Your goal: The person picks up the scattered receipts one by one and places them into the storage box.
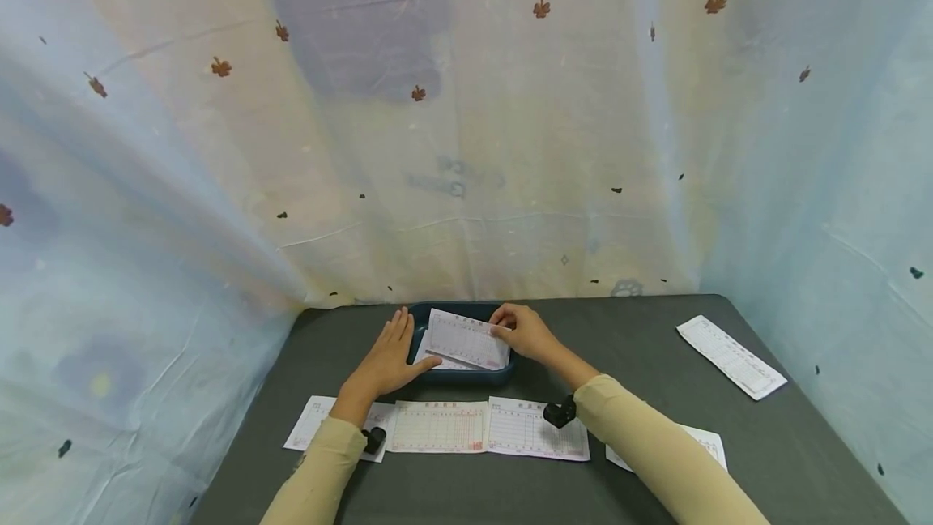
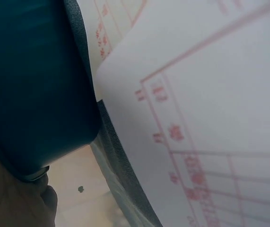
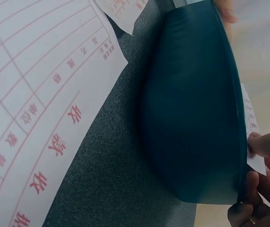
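A dark blue plastic tray stands at the table's back with printed receipt forms inside it. My right hand pinches the right edge of the top receipt form between thumb and fingers. In the right wrist view that form shows above the tray's rim, and the curled fingers are right at the rim. Another sheet lies below it, mostly covered. My left hand lies along the tray's left side, fingers straight and thumb reaching over the front left corner.
In front of the tray, several printed forms lie in a row: a left sheet, a cream sheet and a white sheet. One more is partly under my right sleeve. A narrow form lies far right. A patterned curtain hangs behind.
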Demonstrator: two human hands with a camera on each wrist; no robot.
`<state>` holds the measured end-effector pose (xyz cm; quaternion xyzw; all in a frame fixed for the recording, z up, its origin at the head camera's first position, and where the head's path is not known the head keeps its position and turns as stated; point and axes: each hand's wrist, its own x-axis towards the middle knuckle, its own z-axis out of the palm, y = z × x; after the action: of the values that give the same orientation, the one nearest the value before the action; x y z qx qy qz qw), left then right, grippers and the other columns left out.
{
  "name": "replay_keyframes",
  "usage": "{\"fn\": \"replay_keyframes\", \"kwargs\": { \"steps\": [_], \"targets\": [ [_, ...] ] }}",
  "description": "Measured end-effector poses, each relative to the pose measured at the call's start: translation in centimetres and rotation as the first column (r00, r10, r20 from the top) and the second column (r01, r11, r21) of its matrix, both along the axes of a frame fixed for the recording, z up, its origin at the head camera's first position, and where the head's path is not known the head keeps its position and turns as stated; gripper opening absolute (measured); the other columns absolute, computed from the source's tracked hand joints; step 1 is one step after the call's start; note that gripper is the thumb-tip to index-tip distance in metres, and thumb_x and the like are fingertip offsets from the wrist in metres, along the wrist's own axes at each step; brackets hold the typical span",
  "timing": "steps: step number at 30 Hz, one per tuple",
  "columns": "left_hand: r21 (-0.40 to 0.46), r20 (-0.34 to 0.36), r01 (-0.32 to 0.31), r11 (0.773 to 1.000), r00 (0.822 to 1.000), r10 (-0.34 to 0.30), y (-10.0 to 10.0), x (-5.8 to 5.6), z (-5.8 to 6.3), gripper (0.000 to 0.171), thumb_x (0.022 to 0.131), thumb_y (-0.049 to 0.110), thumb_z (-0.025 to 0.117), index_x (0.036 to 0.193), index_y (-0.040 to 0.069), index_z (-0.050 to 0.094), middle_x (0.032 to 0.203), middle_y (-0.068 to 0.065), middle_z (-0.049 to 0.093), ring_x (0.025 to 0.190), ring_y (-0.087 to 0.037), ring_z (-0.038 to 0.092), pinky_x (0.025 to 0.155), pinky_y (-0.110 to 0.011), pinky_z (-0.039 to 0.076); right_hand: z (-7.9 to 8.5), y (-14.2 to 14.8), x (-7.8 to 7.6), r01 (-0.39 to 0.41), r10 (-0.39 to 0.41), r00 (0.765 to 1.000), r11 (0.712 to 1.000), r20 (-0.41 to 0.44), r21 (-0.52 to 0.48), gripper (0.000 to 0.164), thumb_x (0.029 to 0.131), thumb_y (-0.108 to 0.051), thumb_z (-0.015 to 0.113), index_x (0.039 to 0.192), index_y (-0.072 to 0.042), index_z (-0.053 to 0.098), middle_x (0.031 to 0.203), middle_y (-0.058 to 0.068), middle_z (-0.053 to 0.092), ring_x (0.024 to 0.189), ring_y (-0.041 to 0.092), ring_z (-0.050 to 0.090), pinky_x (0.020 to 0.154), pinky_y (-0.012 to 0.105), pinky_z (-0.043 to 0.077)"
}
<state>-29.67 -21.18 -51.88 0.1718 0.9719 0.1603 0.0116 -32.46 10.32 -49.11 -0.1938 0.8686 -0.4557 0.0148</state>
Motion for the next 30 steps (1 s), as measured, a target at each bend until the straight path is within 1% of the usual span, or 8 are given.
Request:
{"fn": "replay_keyframes", "kwargs": {
  "steps": [4, 8, 10, 14, 19, 25, 30],
  "targets": [
    [-0.002, 0.010, -0.006, 1.000, 1.000, 0.006, -0.1, -0.1, -0.2, 0.119, 0.099, 0.079, 0.053, 0.169, -0.003, 0.006, 0.178, -0.021, -0.005, 0.166, -0.039, -0.002, 0.134, -0.055, 0.004, 0.0, -0.1, 0.1, -0.017, 0.017, 1.000, 1.000, -0.002, 0.005, 0.004, 0.103, -0.009, 0.073, 0.106, -0.007, 0.075, 0.090, 0.002, 0.073, 0.079, 0.016, 0.066, 0.067, 0.031, 0.053],
    [-0.019, 0.023, -0.016, 1.000, 1.000, 0.016, 0.0, -0.2, -0.3, 0.120, 0.097, 0.083, 0.049, 0.170, -0.001, 0.003, 0.179, -0.018, -0.008, 0.166, -0.036, -0.005, 0.135, -0.052, 0.001, -0.4, -0.3, -0.1, -0.033, 0.034, 0.999, 0.999, -0.018, 0.040, 0.005, 0.103, -0.010, 0.074, 0.106, -0.007, 0.075, 0.090, 0.002, 0.073, 0.079, 0.015, 0.065, 0.067, 0.029, 0.053],
    [-0.014, 0.021, -0.015, 1.000, 1.000, 0.016, 0.0, -0.3, -0.3, 0.121, 0.097, 0.083, 0.050, 0.170, -0.001, 0.004, 0.179, -0.019, -0.007, 0.166, -0.037, -0.004, 0.135, -0.053, 0.002, -0.5, -0.3, -0.2, -0.036, 0.038, 0.999, 0.997, -0.038, 0.073, 0.005, 0.102, -0.010, 0.075, 0.106, -0.007, 0.075, 0.091, 0.001, 0.073, 0.078, 0.014, 0.063, 0.067, 0.029, 0.052],
    [-0.001, 0.007, -0.008, 1.000, 1.000, 0.008, 0.0, -0.2, -0.2, 0.120, 0.097, 0.081, 0.053, 0.169, -0.004, 0.008, 0.179, -0.022, -0.002, 0.166, -0.040, -0.001, 0.134, -0.058, 0.007, -0.5, -0.3, -0.2, -0.034, 0.043, 0.996, 0.993, -0.078, 0.116, 0.004, 0.101, -0.009, 0.076, 0.105, -0.008, 0.075, 0.094, 0.001, 0.073, 0.075, 0.012, 0.058, 0.066, 0.029, 0.049],
    [-0.019, 0.016, -0.009, 1.000, 1.000, 0.009, 0.0, -0.1, -0.2, 0.119, 0.098, 0.082, 0.050, 0.169, -0.003, 0.006, 0.179, -0.022, -0.001, 0.166, -0.038, -0.003, 0.134, -0.057, 0.009, -0.5, 0.0, 0.0, -0.042, 0.049, 0.996, 0.994, -0.073, 0.100, 0.006, 0.102, -0.008, 0.075, 0.108, -0.010, 0.076, 0.098, 0.001, 0.072, 0.073, 0.012, 0.054, 0.065, 0.028, 0.047],
    [-0.009, 0.010, -0.001, 1.000, 1.000, 0.001, 0.0, -0.1, -0.2, 0.119, 0.098, 0.081, 0.052, 0.169, -0.004, 0.007, 0.179, -0.021, -0.002, 0.166, -0.038, -0.001, 0.134, -0.057, 0.009, -0.3, 1.1, 0.4, -0.018, 0.027, 0.992, 0.997, -0.122, 0.074, 0.008, 0.102, -0.009, 0.075, 0.110, -0.008, 0.077, 0.099, 0.000, 0.069, 0.073, 0.013, 0.051, 0.066, 0.029, 0.046],
    [-0.015, 0.005, 0.000, 1.000, 1.000, 0.000, 0.0, -0.2, -0.2, 0.119, 0.099, 0.080, 0.052, 0.169, -0.004, 0.007, 0.179, -0.020, -0.004, 0.166, -0.039, 0.000, 0.134, -0.057, 0.009, 0.1, 2.5, 0.8, -0.003, 0.007, 0.991, 1.000, -0.131, 0.031, 0.010, 0.104, -0.011, 0.073, 0.113, -0.007, 0.076, 0.100, 0.001, 0.071, 0.071, 0.015, 0.052, 0.062, 0.030, 0.046]
  ]
}}
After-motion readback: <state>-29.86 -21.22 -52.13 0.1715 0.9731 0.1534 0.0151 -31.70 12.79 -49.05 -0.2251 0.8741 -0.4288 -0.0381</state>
